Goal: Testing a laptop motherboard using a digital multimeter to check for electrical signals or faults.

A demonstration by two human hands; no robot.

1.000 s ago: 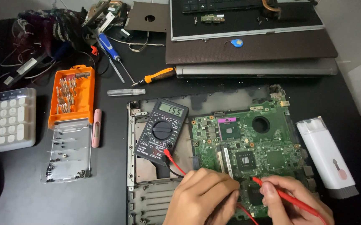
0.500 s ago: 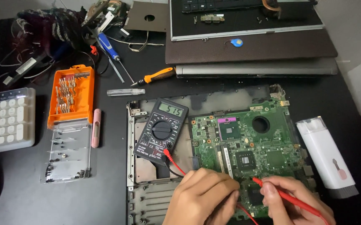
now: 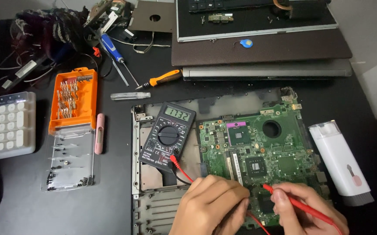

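Pinching the red probe [image 3: 299, 204] between closed fingers, the right hand [image 3: 308, 213] touches its tip to the green motherboard [image 3: 262, 152]. The left hand [image 3: 212, 206] rests curled on the board's lower edge; whether it grasps anything I cannot tell. The black multimeter [image 3: 167, 135] lies just left.

The left hand [image 3: 212, 206] covers the lower middle of the green motherboard [image 3: 258, 148], and what its fingers [image 3: 236, 209] pinch is hidden beneath them. The right hand [image 3: 306, 215] is cut off by the bottom edge, as is the rear of the red probe [image 3: 299, 204] it holds. The probe's tip is too small to tell which contact it meets. The white keyboard [image 3: 6, 126] runs off the left edge. The screws in the clear tray [image 3: 69, 159] are too small to tell apart.
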